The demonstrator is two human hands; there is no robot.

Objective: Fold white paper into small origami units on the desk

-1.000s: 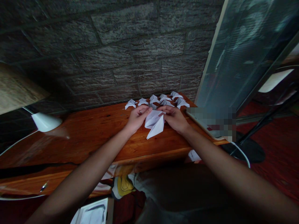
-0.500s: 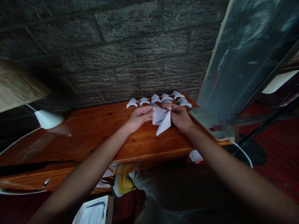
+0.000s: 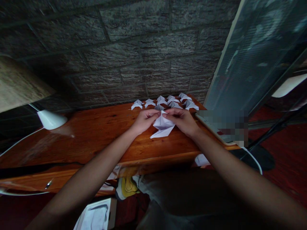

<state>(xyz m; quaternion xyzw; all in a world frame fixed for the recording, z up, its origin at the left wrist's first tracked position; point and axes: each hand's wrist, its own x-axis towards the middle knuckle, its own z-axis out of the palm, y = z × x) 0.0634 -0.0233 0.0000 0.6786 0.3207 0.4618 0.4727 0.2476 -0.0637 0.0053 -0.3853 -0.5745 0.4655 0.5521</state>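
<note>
A partly folded white paper [image 3: 163, 127] rests low over the wooden table [image 3: 100, 134], pointed corner toward me. My left hand [image 3: 144, 120], a ring on one finger, pinches the paper's upper left edge. My right hand [image 3: 183, 121] grips its upper right part with fingers closed. Just beyond my hands, several finished white folded paper figures [image 3: 165, 102] stand in rows near the wall.
A stone-block wall rises behind the table. A white desk lamp [image 3: 51, 119] sits at the left. A flat device [image 3: 216, 131] lies at the table's right edge beside a glass panel. White papers [image 3: 94, 217] lie on the floor below.
The paper has turned and dropped flatter toward the table, its long point swinging from lower right to lower left. Both hands stayed pinched on it and shifted slightly.
</note>
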